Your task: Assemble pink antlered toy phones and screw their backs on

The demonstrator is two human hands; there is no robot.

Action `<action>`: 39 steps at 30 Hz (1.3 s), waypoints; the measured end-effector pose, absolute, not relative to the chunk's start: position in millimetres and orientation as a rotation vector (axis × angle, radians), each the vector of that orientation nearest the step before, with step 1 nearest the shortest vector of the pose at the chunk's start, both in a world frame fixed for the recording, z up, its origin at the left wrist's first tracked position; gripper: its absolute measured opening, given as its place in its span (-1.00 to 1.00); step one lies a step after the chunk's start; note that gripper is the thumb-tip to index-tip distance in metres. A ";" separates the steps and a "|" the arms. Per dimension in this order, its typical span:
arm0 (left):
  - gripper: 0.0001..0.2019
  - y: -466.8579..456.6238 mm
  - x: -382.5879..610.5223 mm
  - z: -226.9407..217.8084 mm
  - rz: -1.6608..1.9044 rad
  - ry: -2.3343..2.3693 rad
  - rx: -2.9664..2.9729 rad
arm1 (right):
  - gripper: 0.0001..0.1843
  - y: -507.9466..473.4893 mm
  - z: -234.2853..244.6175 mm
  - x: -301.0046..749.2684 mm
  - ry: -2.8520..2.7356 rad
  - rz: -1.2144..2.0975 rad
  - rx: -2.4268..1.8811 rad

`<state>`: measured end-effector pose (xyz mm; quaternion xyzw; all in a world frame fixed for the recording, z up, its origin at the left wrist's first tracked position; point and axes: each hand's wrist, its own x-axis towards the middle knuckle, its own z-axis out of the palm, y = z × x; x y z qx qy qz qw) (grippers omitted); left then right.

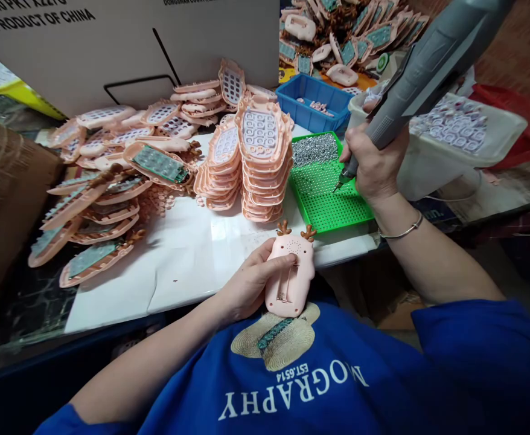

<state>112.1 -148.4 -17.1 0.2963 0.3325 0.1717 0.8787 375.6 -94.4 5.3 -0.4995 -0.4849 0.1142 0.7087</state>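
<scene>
Rounded pale-pink plastic casing (pixel 297 279), brown branched antlers (pixel 284 228), recessed back (pixel 287 285): gripped, left hand (pixel 250 280). Grey cylindrical power screwdriver (pixel 410 93): gripped, right hand (pixel 377 162).

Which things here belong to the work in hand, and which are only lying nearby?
Apparently in use:
pink casing in left hand
grey screwdriver in right hand
screws in green tray
stacked pink shells

Probably just nearby:
printed carton
brown carton

Shell stacks (pixel 265 175) stood between a heap of shells (pixel 159 163) and a tray (pixel 331 211).
Behind the heap stood a carton (pixel 124 54). The tray had screws (pixel 316 148) in its far end, a bin (pixel 297 112) behind and a tub (pixel 503 142) to its right. The left hand (pixel 252 275) held a casing (pixel 302 287) at the table's (pixel 192 260) near edge, the right hand (pixel 380 162) a driver (pixel 394 109) above the tray.
</scene>
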 end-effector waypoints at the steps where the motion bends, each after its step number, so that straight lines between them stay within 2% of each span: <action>1: -0.64 -148.4 112.6 -17.1 0.361 0.701 0.612 | -0.56 -95.2 5.9 374.3 -1.078 0.268 -1.120; 12: -0.61 -148.1 110.8 -22.6 0.393 0.678 0.636 | -0.62 -98.1 17.8 370.4 -1.093 0.208 -1.034; 17: -0.56 -150.2 113.5 -22.5 0.415 0.675 0.658 | -0.61 -106.5 44.3 333.5 -1.128 0.171 -0.732; 21: -0.54 -150.2 112.8 -22.9 0.428 0.658 0.661 | -0.69 -117.8 52.9 304.2 -1.230 0.174 -0.622; 30: -0.54 -147.9 110.3 -24.1 0.409 0.629 0.653 | -0.67 -99.9 21.0 356.8 -1.135 0.108 -0.888; 39: -0.56 -147.6 111.7 -23.3 0.421 0.661 0.630 | -0.63 -99.1 4.1 368.2 -1.088 0.174 -0.949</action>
